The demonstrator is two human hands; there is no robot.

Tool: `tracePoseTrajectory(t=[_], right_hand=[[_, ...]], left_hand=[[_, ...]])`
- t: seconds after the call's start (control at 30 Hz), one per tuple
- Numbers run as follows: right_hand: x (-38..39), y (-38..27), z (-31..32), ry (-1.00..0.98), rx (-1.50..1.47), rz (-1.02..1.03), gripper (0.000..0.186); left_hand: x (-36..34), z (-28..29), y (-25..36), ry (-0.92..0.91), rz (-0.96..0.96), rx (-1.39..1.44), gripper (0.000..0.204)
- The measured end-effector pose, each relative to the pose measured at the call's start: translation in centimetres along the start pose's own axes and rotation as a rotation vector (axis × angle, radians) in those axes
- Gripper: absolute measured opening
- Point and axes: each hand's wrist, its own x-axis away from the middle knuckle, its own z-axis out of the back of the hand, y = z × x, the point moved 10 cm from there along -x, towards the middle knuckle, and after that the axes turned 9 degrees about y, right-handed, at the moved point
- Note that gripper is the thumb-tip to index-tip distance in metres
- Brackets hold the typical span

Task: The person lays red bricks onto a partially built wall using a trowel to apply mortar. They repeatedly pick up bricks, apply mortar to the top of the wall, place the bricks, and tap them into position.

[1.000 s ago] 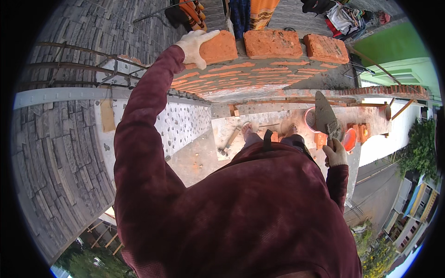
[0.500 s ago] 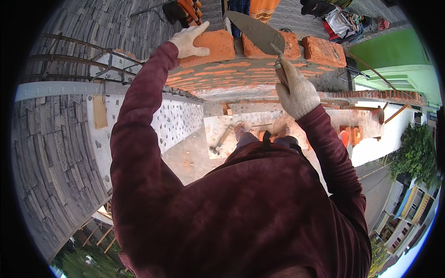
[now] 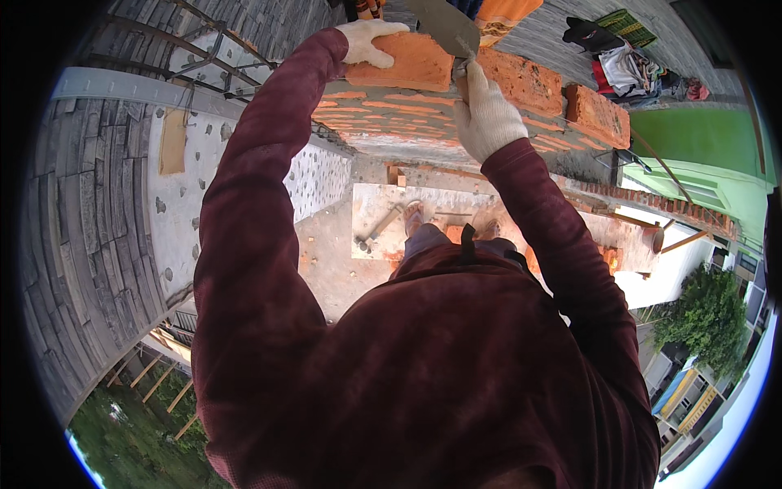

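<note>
My left hand (image 3: 366,42) in a white glove grips the left end of an orange brick (image 3: 407,67) on top of the brick wall (image 3: 391,114), fingers splayed over the top and side. My gloved right hand (image 3: 489,114) is closed round the handle of a mortar-coated trowel (image 3: 440,23), whose blade is raised at the brick's right end, reaching toward the upper edge. Two more bricks (image 3: 521,81) (image 3: 596,116) lie to the right along the same course, with grey mortar in the joints below.
Steel rebar (image 3: 204,49) juts at upper left beside a stone-tiled wall (image 3: 98,212). Cloths (image 3: 505,16) and laundry (image 3: 619,73) are behind the wall. Below are my feet on a pale board (image 3: 375,196), a hammer-like tool (image 3: 379,228) and wooden pieces. A street with trees (image 3: 696,318) lies beyond the right edge.
My right hand has risen from low on the right to the wall top, bringing the trowel to the brick under my left hand. The view has shifted, so the wall sits higher and more tilted.
</note>
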Motion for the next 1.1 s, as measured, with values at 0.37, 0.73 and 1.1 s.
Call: tracePoseTrajectory(t=[0.37,0.73,1.1], right_hand=[[-0.7,-0.1,-0.1,-0.054,0.029,0.036,0.05],[-1.4,-4.1,-0.8,-0.049,0.078,0.119,0.048],[-1.3,-3.6,-1.8,0.012,0.005,0.161,0.04]], left_hand=[[3.6,4.3,-3.4,0.271,0.231,-0.271,0.091],[5.4,2.8,-6.5,0.329,0.249,-0.043,0.074],[5.7,3.5,-5.0,0.385,0.219,0.074,0.078]])
